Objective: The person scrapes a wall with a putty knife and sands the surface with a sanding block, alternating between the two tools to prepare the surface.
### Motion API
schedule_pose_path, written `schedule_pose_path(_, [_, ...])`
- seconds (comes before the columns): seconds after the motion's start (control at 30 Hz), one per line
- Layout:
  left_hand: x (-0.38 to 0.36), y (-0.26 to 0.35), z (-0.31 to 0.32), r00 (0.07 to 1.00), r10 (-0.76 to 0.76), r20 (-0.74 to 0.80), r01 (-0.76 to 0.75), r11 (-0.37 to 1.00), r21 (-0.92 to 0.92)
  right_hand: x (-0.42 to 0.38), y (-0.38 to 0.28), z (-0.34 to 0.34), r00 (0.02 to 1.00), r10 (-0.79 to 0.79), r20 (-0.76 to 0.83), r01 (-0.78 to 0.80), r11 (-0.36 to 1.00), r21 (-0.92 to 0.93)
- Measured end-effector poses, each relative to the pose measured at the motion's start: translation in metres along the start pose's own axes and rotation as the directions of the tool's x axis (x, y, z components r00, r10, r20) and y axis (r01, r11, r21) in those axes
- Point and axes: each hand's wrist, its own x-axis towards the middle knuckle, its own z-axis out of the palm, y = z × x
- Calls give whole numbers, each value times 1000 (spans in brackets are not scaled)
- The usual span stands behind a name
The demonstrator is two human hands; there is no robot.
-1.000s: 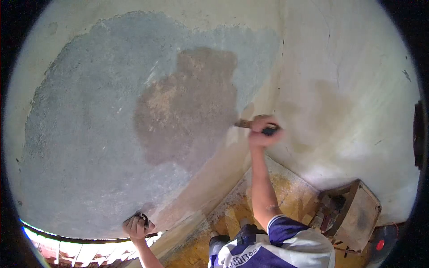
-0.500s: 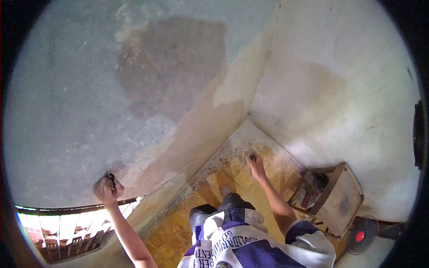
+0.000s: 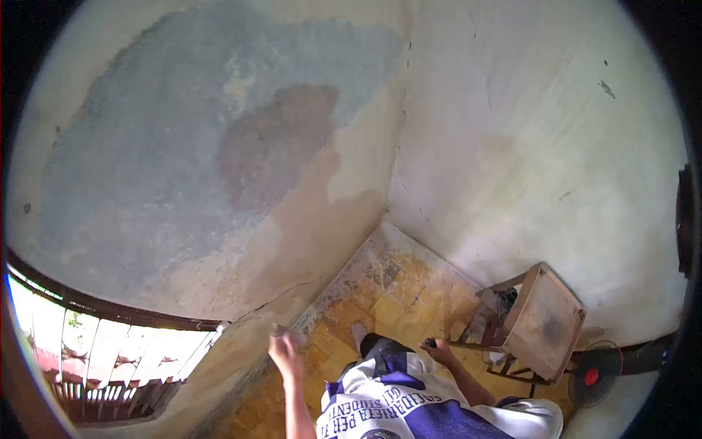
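My left hand is raised in front of the lower wall, its fingers closed around a small greyish thing that I cannot make out. Close to my body on the right, my right hand is closed on a small dark object. The wall on the left has a large blue-grey area with a brownish patch. Below my hands lies a yellow tiled floor with whitish dust along its edges.
A wooden stand leans by the right wall, with dark items inside. Beside it is a fan with a red centre. A barred window lies at the lower left. My bare foot shows on the floor.
My left hand has moved right, away from the wall area above the window. My right hand has come down and back toward my body. The view has shifted, showing more of the upper wall.
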Motion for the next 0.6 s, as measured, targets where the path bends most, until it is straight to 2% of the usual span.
schedule_pose_path(0.03, [-21, 1, 5, 998, -47, 38, 47, 999, -5, -5, 8, -6, 998, 64, 17, -63, 997, -50])
schedule_pose_path(0.07, [-41, -12, 9, 987, -146, 67, 151, 986, -70, -11, 19, -10, 996, -38, 86, 51, 987, -152])
schedule_pose_path(0.13, [-76, -13, 12, 969, -223, 103, 230, 970, -73, -6, 53, -15, 945, -222, 240, 294, 899, -324])
schedule_pose_path(0.17, [-91, -15, 16, 965, -242, 97, 253, 960, -122, -4, 76, -18, 929, -263, 259, 313, 934, -172])
schedule_pose_path(0.2, [-104, -18, 14, 947, -292, 135, 304, 950, -79, -5, 101, -18, 912, -308, 272, 324, 946, -13])
schedule_pose_path(0.27, [-127, -19, 20, 932, -334, 141, 357, 914, -194, 6, 167, -10, 944, -95, 315, 39, 983, 180])
schedule_pose_path(0.33, [-145, -28, 19, 923, -344, 171, 369, 919, -140, -20, 115, -39, 950, 132, 285, -91, 984, -152])
schedule_pose_path(0.37, [-152, -32, 19, 930, -328, 165, 351, 925, -142, -7, 146, -35, 943, -77, 324, 126, 983, -134])
schedule_pose_path(0.43, [-159, -23, 20, 927, -338, 161, 364, 913, -184, 25, 232, -23, 800, -482, 357, 541, 837, -82])
schedule_pose_path(0.5, [-162, -29, 23, 947, -302, 106, 318, 922, -220, 30, 189, -36, 926, -195, 323, 241, 964, -110])
schedule_pose_path(0.53, [-166, -36, 23, 955, -287, 80, 298, 925, -236, 23, 138, -46, 952, -36, 305, 76, 990, -119])
schedule_pose_path(0.57, [-168, -49, 21, 945, -309, 106, 326, 911, -252, 16, 83, -55, 975, -165, 149, 185, 974, -129])
schedule_pose_path(0.6, [-166, -35, 22, 959, -281, 31, 279, 927, -250, 13, 48, -59, 957, -289, -12, 283, 946, -158])
